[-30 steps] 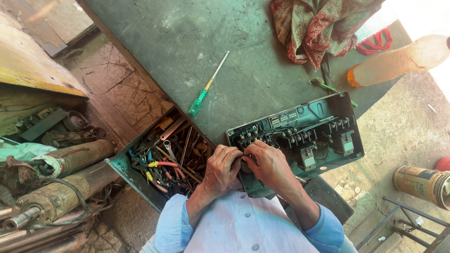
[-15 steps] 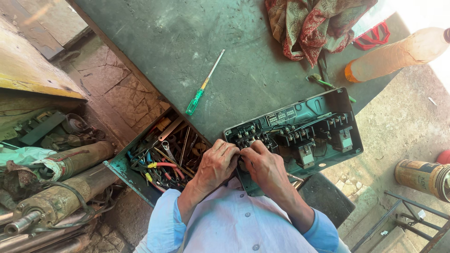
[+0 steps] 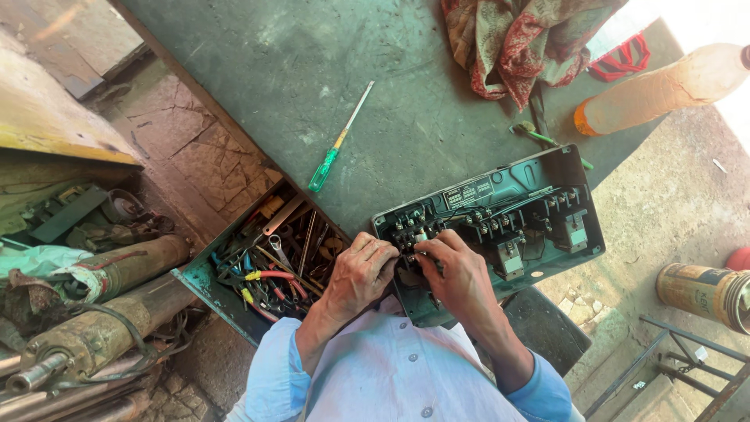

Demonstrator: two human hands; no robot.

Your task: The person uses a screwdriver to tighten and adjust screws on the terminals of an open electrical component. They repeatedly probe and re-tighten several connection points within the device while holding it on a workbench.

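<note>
Green worktable (image 3: 312, 70) fills the far side, with an open tool drawer (image 3: 273, 258) near left. On its near right edge lies an opened electrical box (image 3: 500, 215). Left hand (image 3: 359, 273) and right hand (image 3: 457, 273) curl together over its left terminals, probably working a connection; fingertips hide what they pinch.

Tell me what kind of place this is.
Probably a small electrical or motor repair workshop. Both hands, left hand and right hand, work on an open electrical control box on a worn green workbench, beside an open drawer of tools and dirty cylindrical pump motors.
</note>
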